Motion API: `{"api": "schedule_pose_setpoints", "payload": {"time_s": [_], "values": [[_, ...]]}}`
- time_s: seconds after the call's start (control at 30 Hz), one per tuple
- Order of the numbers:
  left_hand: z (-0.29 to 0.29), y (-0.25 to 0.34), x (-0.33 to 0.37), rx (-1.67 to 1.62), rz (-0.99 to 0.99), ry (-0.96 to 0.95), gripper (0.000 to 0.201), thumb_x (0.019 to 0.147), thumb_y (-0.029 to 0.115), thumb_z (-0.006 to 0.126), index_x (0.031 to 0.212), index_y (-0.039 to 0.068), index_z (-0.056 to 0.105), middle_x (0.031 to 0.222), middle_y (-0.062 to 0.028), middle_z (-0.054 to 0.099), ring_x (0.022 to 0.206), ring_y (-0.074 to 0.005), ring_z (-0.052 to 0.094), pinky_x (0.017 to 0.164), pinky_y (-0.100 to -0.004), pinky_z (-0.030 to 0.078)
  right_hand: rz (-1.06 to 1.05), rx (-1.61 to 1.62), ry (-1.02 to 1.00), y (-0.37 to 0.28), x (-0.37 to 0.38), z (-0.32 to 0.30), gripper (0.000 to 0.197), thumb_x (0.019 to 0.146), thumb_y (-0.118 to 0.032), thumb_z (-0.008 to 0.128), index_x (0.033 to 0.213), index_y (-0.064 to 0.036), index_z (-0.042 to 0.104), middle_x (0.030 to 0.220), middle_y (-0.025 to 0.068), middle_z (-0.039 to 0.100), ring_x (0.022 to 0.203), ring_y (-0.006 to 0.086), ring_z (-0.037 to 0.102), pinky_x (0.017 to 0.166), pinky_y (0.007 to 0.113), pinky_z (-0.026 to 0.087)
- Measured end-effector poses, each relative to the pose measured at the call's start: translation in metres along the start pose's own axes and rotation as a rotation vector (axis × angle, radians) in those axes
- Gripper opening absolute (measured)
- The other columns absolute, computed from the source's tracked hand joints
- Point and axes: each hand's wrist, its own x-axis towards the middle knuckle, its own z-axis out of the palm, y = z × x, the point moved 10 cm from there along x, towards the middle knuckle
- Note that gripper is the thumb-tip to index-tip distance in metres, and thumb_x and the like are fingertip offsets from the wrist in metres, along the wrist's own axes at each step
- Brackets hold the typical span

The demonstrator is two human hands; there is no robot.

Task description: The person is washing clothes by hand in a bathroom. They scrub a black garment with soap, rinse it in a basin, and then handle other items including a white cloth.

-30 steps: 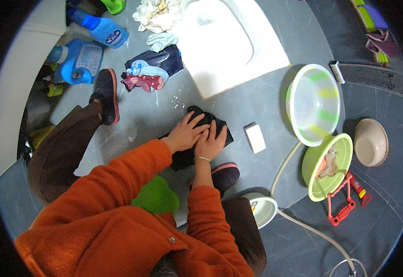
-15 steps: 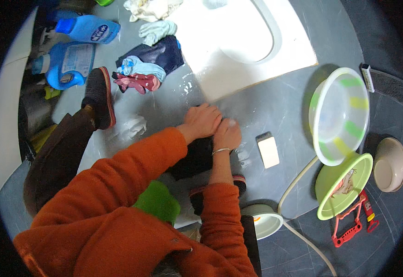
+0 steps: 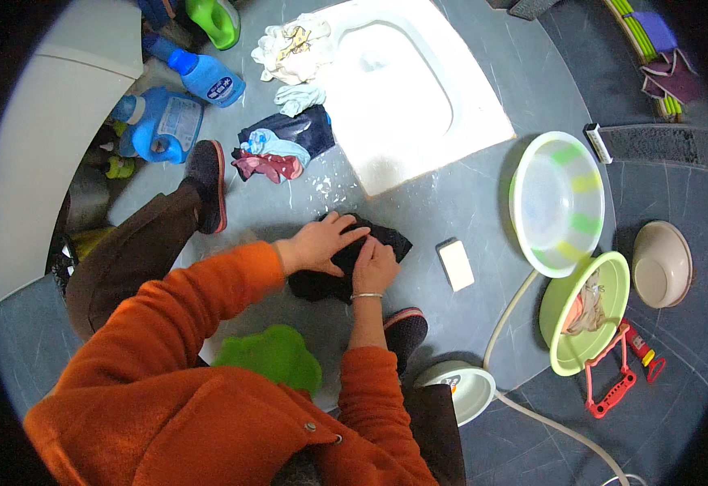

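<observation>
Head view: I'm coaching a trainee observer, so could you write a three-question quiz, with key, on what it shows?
1. True or false: the bare left hand and bare right hand both touch the crumpled black fabric.
2. Which lies just right of that fabric: (a) a blue plastic bottle, (b) a cream rectangular block, (c) a maroon cloth?
3. Fill in: a beige-and-orange cloth bundle lies inside the ____ round plastic basin.

Key: 1 true; 2 b; 3 light-green.
</observation>
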Motion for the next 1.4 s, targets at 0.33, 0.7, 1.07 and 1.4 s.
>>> {"api": "schedule_pose_setpoints", "payload": {"time_s": [0.33, 0.7, 1.07, 1.4], "values": [[0.073, 0.006, 0.002, 0.181, -0.058, 0.36, 0.064, 0.068, 0.022, 0.069, 0.125, 0.01, 0.044, 0.132, -0.0156, 0.035, 0.116, -0.0385, 0.035, 0.093, -0.0527, 0.036, -0.22, 0.09, 0.214, 0.026, -0.038, 0.02, 0.029, 0.088, -0.024, 0.042, 0.1, -0.0028, 0.057, 0.109, 0.0154, 0.055, 0.1, 0.0374, 0.048, 0.088, 0.048, 0.036], [0.043, -0.027, 0.076, -0.033, -0.142, 0.051, 0.063, 0.058, 0.042, 0.077, 0.105, 0.006, 0.054, 0.104, -0.0116, 0.051, 0.098, -0.032, 0.052, 0.071, -0.0436, 0.05, 0.145, -0.154, -0.072, 0.062, 0.057, 0.046, 0.042, 0.088, -0.031, 0.033, 0.075, -0.0052, 0.063, 0.074, 0.0207, 0.063, 0.068, 0.0448, 0.058, 0.065, 0.054, 0.044], [0.054, 0.0, -0.032, 0.286, -0.005, 0.191, 0.077, 0.062, 0.038, 0.077, 0.126, 0.012, 0.043, 0.133, -0.0124, 0.035, 0.12, -0.0356, 0.036, 0.094, -0.0529, 0.035, 0.207, -0.19, -0.032, 0.067, 0.04, 0.032, 0.042, 0.081, -0.049, 0.055, 0.104, -0.0149, 0.064, 0.114, 0.016, 0.055, 0.101, 0.0343, 0.053, 0.091, 0.044, 0.039], [0.067, -0.023, -0.067, 0.198, -0.126, 0.223, 0.062, 0.082, 0.02, 0.055, 0.137, 0.01, 0.029, 0.143, -0.0159, 0.021, 0.131, -0.0392, 0.021, 0.091, -0.0559, 0.039, -0.249, 0.018, 0.229, -0.049, -0.098, 0.023, 0.024, 0.084, -0.019, 0.055, 0.102, -0.0028, 0.057, 0.11, 0.0171, 0.051, 0.102, 0.0356, 0.046, 0.09, 0.046, 0.035]]}}
